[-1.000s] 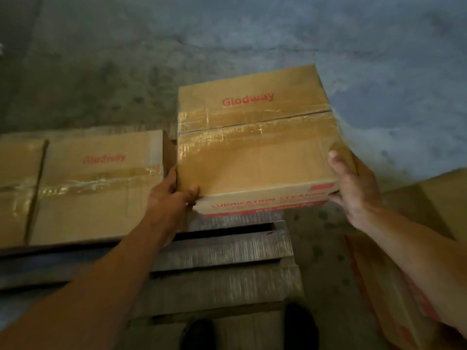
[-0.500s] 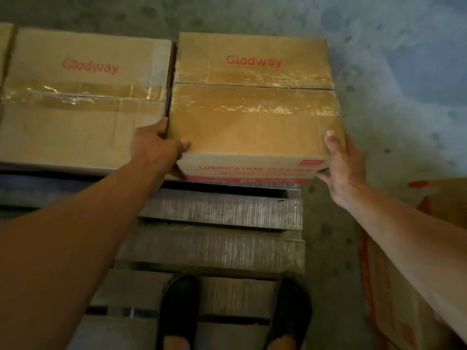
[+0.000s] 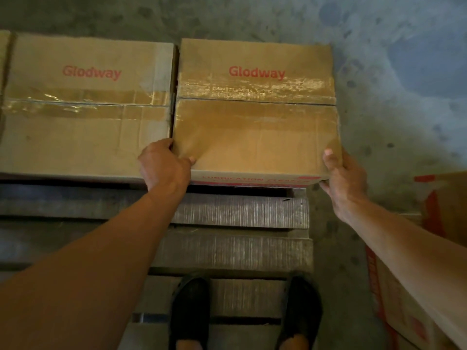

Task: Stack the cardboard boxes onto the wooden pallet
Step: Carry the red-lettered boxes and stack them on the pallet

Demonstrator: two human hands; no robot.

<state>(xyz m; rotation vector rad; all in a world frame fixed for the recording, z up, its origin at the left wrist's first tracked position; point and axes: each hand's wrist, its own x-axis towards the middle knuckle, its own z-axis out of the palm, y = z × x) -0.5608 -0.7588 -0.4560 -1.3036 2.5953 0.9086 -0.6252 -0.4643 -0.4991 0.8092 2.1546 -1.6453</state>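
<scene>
Since a second ago the box [image 3: 256,109] has travelled from mid-air over the pallet's corner down to the far row, and it now sits level with the neighbouring box [image 3: 86,104], their sides nearly touching across a thin dark seam. The left hand [image 3: 164,164] is wrapped over the box's near left corner, thumb lying on the top face and fingers tucked down into the seam between the two cartons; the right hand [image 3: 345,173] cups the near right corner, thumb pressed to the top edge and palm under the lower rim. Both hands are closed on the box, though how firmly they press cannot be told. Holding it at the two near corners looks chosen so the carton can be steered sideways against its neighbour and squared to the row. It seems to rest on the wooden pallet [image 3: 240,210] at its far right end, its right side reaching a little past the slats' ends over the concrete floor [image 3: 391,97]. The person's shoes [image 3: 192,311] stand on the nearer slats, and another carton [image 3: 409,299] waits at the right, off the pallet, so stacking is likely unfinished.
</scene>
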